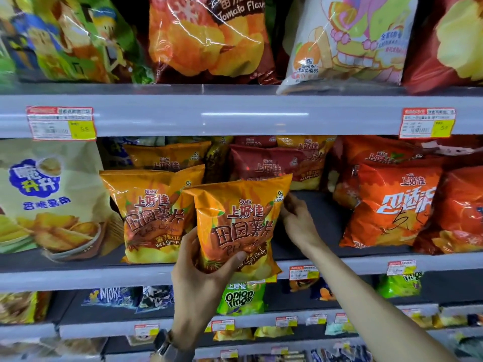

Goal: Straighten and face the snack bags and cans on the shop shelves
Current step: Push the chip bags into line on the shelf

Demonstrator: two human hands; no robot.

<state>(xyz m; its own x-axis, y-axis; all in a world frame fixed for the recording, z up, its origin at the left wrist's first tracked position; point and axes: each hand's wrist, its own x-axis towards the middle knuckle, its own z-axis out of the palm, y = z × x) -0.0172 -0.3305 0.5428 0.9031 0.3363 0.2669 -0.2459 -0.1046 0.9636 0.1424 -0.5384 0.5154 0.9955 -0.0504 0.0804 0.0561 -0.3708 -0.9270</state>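
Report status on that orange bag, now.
Left grip holds orange chip bag low. Right grip pinches its right edge. Matching bag close behind, left.

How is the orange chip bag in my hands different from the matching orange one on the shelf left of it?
The held bag is gripped by the left hand, with the right hand at its right edge; the shelf bag stands on the shelf. The held bag hangs over the shelf lip; the shelf bag sits behind it. The held bag overlaps the shelf bag's right side. Both face out with the same design.
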